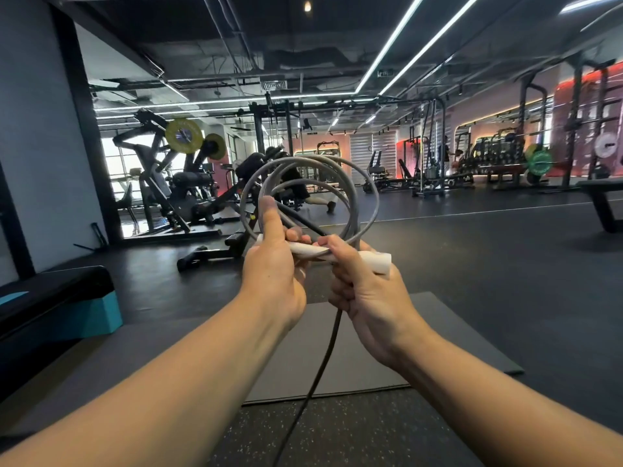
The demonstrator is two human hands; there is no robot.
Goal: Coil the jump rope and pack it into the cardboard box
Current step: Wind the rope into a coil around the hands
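A grey jump rope (354, 197) stands in several upright loops in front of me, held up at chest height. My left hand (273, 264) grips the bottom of the loops together with one white handle (306, 249), thumb raised along the coil. My right hand (364, 284) grips the other white handle (379, 261), whose end sticks out to the right. A loose length of dark rope (323, 362) hangs from under my right hand down to the floor. No cardboard box is in view.
A grey mat (438, 348) lies on the speckled gym floor below my hands. A black and teal step platform (67, 305) stands at the left. Weight machines (182, 176), racks and a bench (603, 200) fill the background, where a person is crouching.
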